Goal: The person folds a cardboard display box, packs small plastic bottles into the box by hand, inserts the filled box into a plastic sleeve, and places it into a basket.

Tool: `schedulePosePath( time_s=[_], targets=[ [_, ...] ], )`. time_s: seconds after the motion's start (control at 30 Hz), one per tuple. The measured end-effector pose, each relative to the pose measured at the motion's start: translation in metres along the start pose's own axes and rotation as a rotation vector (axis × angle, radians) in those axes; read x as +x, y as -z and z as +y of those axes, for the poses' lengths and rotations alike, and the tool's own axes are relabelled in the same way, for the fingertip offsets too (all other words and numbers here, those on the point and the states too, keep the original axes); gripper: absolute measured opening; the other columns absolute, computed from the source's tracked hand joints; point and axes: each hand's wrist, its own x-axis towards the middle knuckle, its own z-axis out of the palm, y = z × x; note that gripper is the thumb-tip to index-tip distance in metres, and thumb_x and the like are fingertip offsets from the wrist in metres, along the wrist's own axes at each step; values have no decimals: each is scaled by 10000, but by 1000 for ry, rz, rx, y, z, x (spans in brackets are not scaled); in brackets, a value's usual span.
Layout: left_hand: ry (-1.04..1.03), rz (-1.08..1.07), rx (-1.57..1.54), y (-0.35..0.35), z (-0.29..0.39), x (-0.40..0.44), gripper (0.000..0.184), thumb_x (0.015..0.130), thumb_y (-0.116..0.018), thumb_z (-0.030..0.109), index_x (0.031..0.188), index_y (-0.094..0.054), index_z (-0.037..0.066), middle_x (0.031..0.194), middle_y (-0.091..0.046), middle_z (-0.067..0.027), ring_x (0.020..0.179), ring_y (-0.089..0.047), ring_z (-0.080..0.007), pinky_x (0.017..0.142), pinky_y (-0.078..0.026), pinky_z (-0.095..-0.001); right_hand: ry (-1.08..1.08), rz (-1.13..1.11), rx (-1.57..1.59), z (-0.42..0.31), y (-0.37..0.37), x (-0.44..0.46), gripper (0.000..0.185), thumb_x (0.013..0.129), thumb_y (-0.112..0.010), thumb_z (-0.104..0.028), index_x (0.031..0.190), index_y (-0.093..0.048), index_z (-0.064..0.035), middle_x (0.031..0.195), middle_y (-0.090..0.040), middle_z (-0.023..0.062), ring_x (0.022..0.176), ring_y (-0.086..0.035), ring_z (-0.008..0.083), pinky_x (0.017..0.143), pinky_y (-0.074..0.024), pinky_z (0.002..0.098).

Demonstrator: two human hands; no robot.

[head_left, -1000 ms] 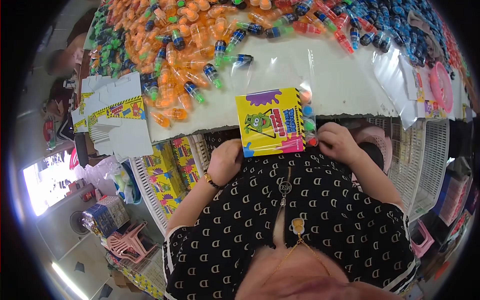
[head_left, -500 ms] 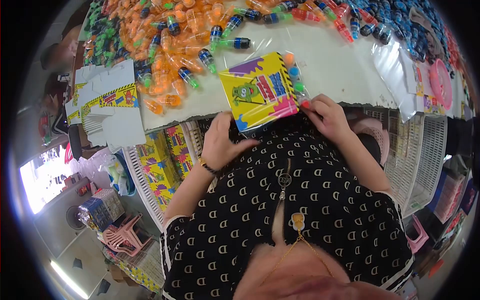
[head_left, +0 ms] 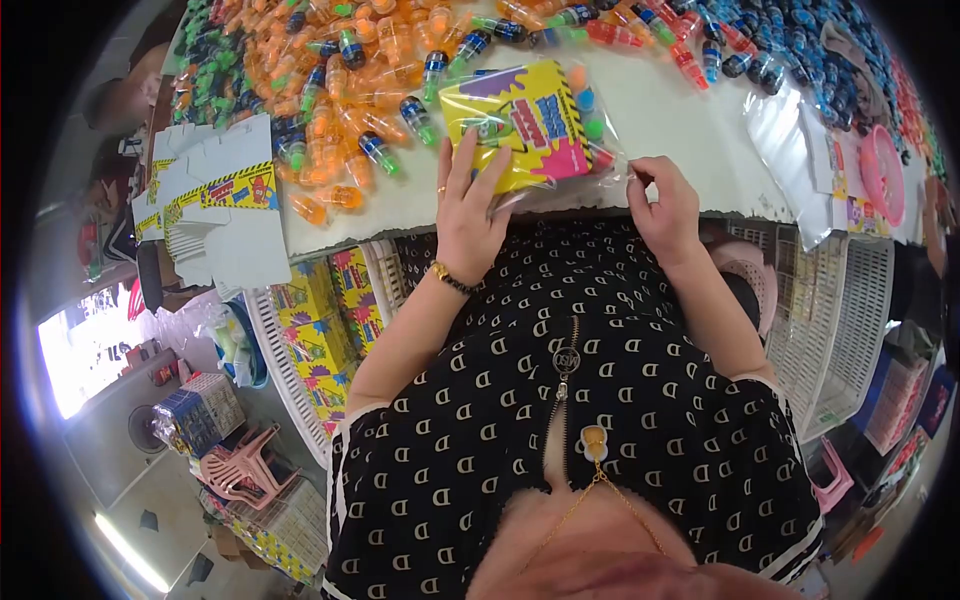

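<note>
A yellow printed box (head_left: 535, 125) with purple, pink and blue patches lies in a clear plastic bag (head_left: 612, 178) near the front edge of the table. Along the box's right side, several small coloured bottles (head_left: 592, 130) show through the film. My left hand (head_left: 472, 205) rests on the box's near left part, fingers spread flat across its face and partly covering the green cartoon figure. At the bag's right end, my right hand (head_left: 665, 210) pinches the edge of the film between thumb and bent fingers.
Orange bottles (head_left: 390, 60) are heaped at the back, with blue ones (head_left: 790, 40) to the right. Flat white cartons (head_left: 225, 200) lie at left. A pink ring-shaped basket (head_left: 882, 178) stands at right. Below the table, a white crate (head_left: 285, 370) holds yellow boxes.
The bagged box has moved away from me, farther onto the table. My left hand has come from beside it onto its face. The right hand now grips the film farther right.
</note>
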Motion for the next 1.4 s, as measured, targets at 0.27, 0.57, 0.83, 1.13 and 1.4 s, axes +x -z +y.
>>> schedulePosePath(
  time_s=[0.27,0.57,0.83,1.13,1.4],
  targets=[
    [734,-121,-386,3,3,-15,589,809,-650,43,1334,-385,21,1000,-603,-156,849,-627,-265,754,-516,-318,-151,-82,-46,2,-6,-2,338,791,-620,-5,1123,-557,-31,893,-604,111,774,-606,238,728,-503,333],
    [846,-341,-967,49,-37,-32,560,852,-613,75,1346,-356,18,897,-576,-30,745,-552,-99,651,-487,-235,-312,-261,3,-10,30,0,441,814,-577,-18,1250,-535,-66,964,-617,130,869,-621,275,770,-504,358],
    [896,-298,-931,44,-13,1,540,913,-570,277,1363,-386,42,1048,-566,-68,904,-555,-125,713,-486,-253,-279,-252,-117,9,1,1,416,863,-531,-98,1276,-525,-56,952,-647,144,869,-630,329,823,-496,386],
    [1010,-237,-904,21,-54,40,618,914,-599,376,1331,-417,-43,1121,-591,-125,934,-591,-177,762,-512,-295,-608,-450,420,39,22,52,489,921,-551,-174,1368,-430,-15,1171,-611,160,1069,-599,254,910,-477,362],
    [916,96,-1383,-12,-17,40,652,871,-694,262,1341,-362,-44,1167,-575,-145,1021,-588,-183,811,-528,-358,-474,-189,708,-10,-41,51,694,876,-631,-86,1463,-269,-9,1375,-450,161,1227,-480,220,983,-434,324]
  ],
)
